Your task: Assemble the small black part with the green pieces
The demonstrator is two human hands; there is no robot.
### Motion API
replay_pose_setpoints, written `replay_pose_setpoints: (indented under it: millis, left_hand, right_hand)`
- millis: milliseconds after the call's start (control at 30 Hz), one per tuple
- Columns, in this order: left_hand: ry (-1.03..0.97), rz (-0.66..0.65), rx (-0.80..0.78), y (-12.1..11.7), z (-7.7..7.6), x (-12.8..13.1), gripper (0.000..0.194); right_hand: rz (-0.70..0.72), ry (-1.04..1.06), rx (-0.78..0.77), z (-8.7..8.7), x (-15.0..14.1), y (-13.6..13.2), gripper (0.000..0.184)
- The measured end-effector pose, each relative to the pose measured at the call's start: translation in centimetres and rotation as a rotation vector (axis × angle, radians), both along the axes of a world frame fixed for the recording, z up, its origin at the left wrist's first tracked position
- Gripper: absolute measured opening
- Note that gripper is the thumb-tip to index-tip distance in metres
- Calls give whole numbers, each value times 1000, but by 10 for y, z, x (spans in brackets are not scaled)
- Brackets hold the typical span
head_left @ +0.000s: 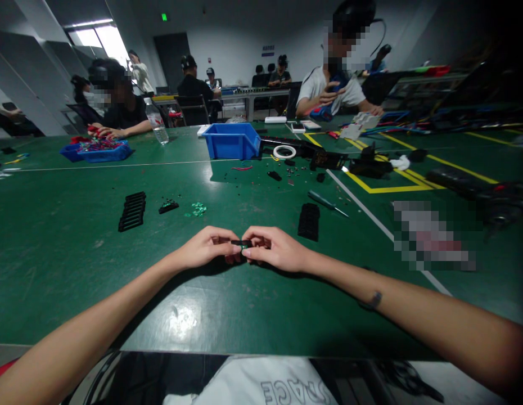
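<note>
Left hand (215, 246) and right hand (276, 247) pinch a small, dark, bar-shaped piece (242, 242) with a bit of green on it between their fingertips, over the glossy green desk (228, 315). Beyond them lie a heap of small shiny green bits (198, 210) and, leftward, a ribbed black plastic strip (132, 211). Just beyond the right hand are 1 black slotted block (309, 221) and 1 slim teal-handled screwdriver (328, 203).
</note>
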State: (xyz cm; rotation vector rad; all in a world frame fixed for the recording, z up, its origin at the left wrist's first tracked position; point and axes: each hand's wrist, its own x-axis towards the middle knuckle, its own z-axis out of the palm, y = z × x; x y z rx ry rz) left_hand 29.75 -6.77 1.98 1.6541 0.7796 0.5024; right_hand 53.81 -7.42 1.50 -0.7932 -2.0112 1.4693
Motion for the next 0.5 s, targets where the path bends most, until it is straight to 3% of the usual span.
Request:
replay_pose_setpoints:
  millis: [500]
  left_hand:
    - [-4, 17, -8, 0, 1, 3, 29]
  right_hand:
    - [-10, 8, -28, -3, -2, 1, 30]
